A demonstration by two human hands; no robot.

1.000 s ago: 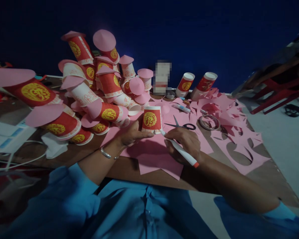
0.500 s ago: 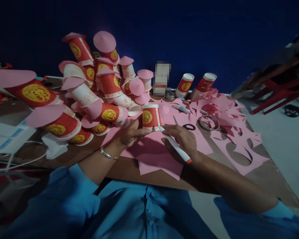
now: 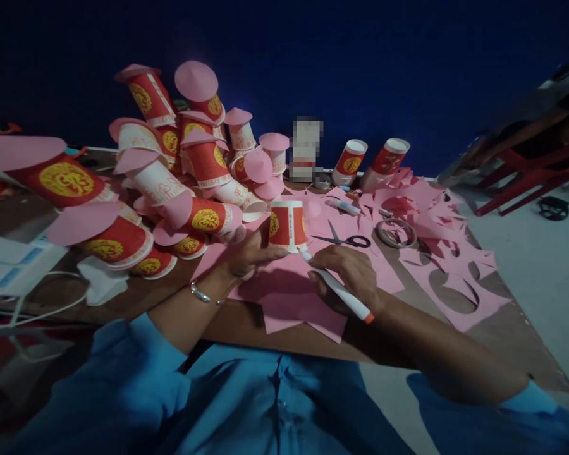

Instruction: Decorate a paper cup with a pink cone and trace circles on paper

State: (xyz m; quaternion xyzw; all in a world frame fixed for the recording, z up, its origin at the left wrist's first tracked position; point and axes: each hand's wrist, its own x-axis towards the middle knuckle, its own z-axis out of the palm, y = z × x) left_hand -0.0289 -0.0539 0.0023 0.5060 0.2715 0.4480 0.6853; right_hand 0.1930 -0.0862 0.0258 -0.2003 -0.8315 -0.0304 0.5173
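In front of me a red and white paper cup [image 3: 287, 226] stands upside down, its white seam strip facing me. My left hand [image 3: 253, 256] is closed on the cup's lower left side, thumb along the rim. My right hand [image 3: 348, 272] is closed around a white marker pen [image 3: 348, 297] with an orange-red end. The pen's tip is at the cup's lower right rim; whether it touches, I cannot tell. Under both hands lie pink paper sheets [image 3: 298, 297]. Black-handled scissors [image 3: 341, 240] lie spread on the pink paper behind my right hand.
Several cups with pink cone tops [image 3: 208, 158] are piled at the left. Two cup stacks [image 3: 351, 165] stand at the back. A tape roll [image 3: 396, 233] and pink paper scraps [image 3: 422, 208] lie to the right. A white box [image 3: 16, 265] with cables is far left, a red chair [image 3: 526, 167] far right.
The cup has turned, bringing its white seam strip from the right side to the middle. My right hand and the marker pen have shifted slightly right and down, uncovering more of the scissors.
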